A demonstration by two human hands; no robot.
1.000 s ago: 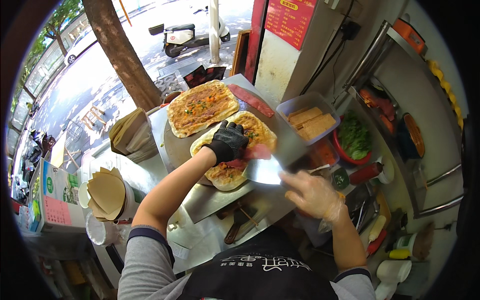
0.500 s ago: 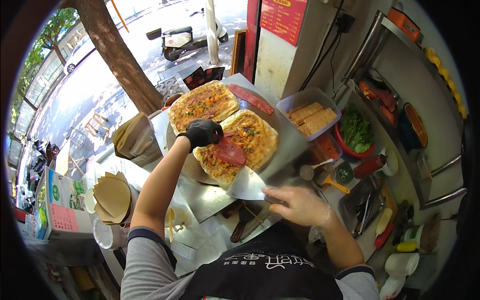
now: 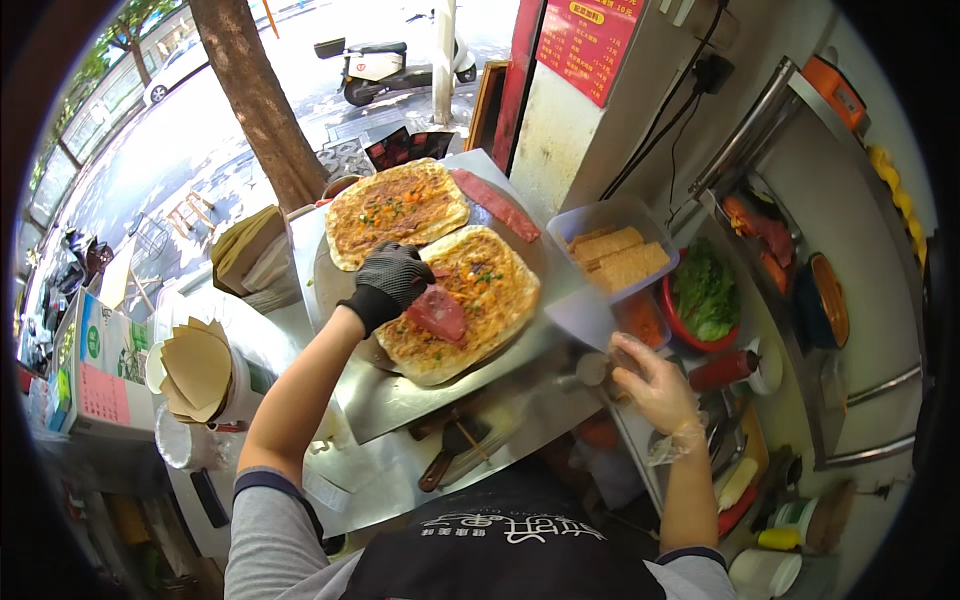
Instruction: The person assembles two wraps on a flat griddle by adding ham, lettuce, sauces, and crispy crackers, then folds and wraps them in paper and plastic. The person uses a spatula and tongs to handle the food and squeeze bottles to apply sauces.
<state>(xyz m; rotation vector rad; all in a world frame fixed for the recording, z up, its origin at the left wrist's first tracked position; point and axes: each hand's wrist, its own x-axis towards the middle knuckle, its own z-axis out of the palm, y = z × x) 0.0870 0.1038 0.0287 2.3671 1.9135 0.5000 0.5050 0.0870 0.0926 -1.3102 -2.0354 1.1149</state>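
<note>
One meat slice (image 3: pixel 440 315) lies toward 8 o'clock on the near flatbread (image 3: pixel 502 290), deposited: the scraper (image 3: pixel 583 318), gripped in the right hand (image 3: pixel 657 388), has withdrawn to 3 o'clock. Left hand (image 3: pixel 390 280): fingers curled beside the slice (grip undeterminable).

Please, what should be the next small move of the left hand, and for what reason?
Probably the left hand should gently smooth the pink meat slice flat: it is curled right at the slice, which lies on the near flatbread, while the right hand holds the scraper off to the right.
</note>
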